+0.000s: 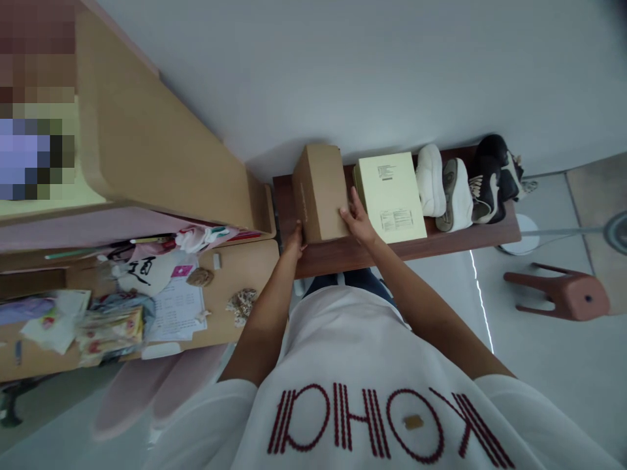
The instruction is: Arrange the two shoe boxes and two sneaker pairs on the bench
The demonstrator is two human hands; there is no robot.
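Note:
A brown cardboard box (326,192) sits on the dark wooden shelf top (333,256) against the wall. My left hand (294,241) presses on the box's left side near its front corner. On the opposite side my right hand (357,220) lies against the box, its fingers and thumb spread along the side. Between them the two hands grip the box. Just right of my right hand stands a pale yellow box (392,196) with printed labels. Part of my left fingers is hidden behind the box's edge.
White shoes (431,179) and black shoes (487,189) line the shelf's right end. A reddish-brown stool (578,297) stands on the floor at right. To the left is a desk (223,261) with papers, bags and other items, below a tan cabinet panel (161,137).

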